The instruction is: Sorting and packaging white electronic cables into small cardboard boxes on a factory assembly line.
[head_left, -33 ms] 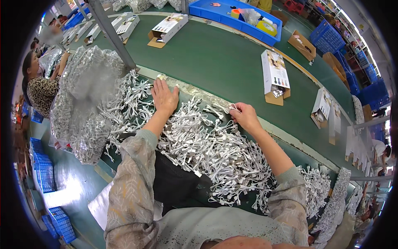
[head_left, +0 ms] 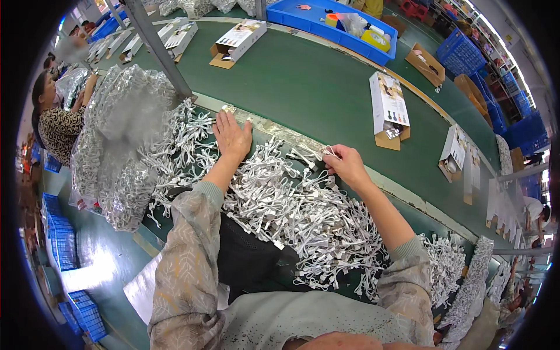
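A wide heap of bundled white USB cables [head_left: 309,216] lies in front of me, below a pale ledge [head_left: 280,131]. At the heap's far left edge, my left hand [head_left: 233,139] rests with its fingers stretched out near the ledge, and it holds nothing that I can see. My right hand [head_left: 345,162] is closed at the heap's far edge, thumb and fingers pinching a white cable [head_left: 328,151] by its loop. Part of that cable is hidden by the fingers.
Past the ledge runs a green conveyor belt [head_left: 315,76] carrying white boxes with open brown flaps, one box [head_left: 389,108] at right. A metal post [head_left: 154,46] and bulging clear plastic bag [head_left: 125,146] stand left. Beyond the belt sits a blue tray [head_left: 326,26]. A co-worker [head_left: 58,116] is at far left.
The boxes on the belt have shifted slightly to the right. Both my hands stay practically where they were.
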A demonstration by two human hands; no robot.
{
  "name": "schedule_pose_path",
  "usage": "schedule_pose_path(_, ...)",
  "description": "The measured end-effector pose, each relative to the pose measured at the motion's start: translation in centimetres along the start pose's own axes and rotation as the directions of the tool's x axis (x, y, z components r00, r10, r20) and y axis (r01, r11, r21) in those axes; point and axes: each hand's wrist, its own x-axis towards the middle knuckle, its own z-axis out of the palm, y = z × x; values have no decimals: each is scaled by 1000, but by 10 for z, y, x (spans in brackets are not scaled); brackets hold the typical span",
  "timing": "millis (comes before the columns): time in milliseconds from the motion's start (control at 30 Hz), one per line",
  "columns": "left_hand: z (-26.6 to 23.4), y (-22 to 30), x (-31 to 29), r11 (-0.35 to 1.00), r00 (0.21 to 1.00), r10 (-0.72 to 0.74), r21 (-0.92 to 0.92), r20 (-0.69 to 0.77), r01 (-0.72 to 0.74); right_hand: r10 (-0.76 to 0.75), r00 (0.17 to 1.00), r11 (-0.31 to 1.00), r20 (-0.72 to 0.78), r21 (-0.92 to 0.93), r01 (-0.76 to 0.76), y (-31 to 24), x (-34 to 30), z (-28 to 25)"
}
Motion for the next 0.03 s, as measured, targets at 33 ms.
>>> schedule_pose_path(33,3,4,1,1000,1000,-27,-5,-14,27,0,996,990,88,144,-13,-2,-5,-6)
